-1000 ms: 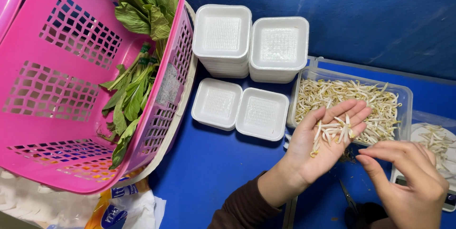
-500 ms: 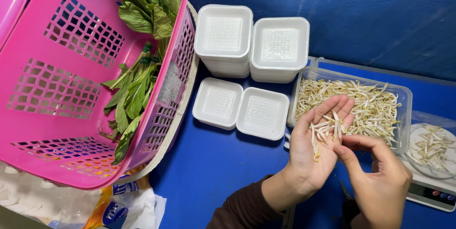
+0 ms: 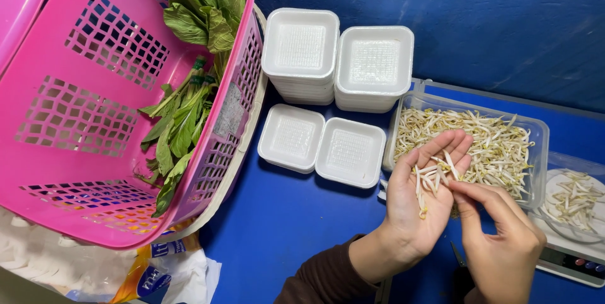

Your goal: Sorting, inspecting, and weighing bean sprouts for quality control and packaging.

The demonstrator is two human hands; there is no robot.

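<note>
Head view, looking down on a blue worktop (image 3: 296, 216); I read the frame from lower right outward. My left hand (image 3: 423, 200) lies palm up in the lower centre-right, fingers spread and slightly cupped, carrying a small heap of pale bean sprouts (image 3: 433, 175) on the palm and finger bases; it is open rather than clenched, the sprouts resting loose on it. My right hand (image 3: 501, 241) sits at the lower right, just beside the left, thumb and forefinger drawn together at the edge of the left palm; I cannot tell whether a sprout is pinched between them. The two hands touch or nearly touch at that spot.

Just above the hands, a clear rectangular tub (image 3: 539, 146) holds the main mass of sprouts; the left fingertips overlap its near rim. At the right edge of the frame a white round dish (image 3: 554, 184) with a few more sprouts stands on a scale (image 3: 567, 266), whose front panel shows at lower right.

Centre of the frame: two shallow white foam trays (image 3: 321, 146) lie side by side, empty; above them, two stacks of the same trays (image 3: 337, 58) stand against the blue wall.

The left half is filled by a tilted pink perforated basket (image 3: 75, 90) containing bunches of leafy greens (image 3: 189, 90); below it, at lower left, crumpled plastic bags (image 3: 151, 272).
</note>
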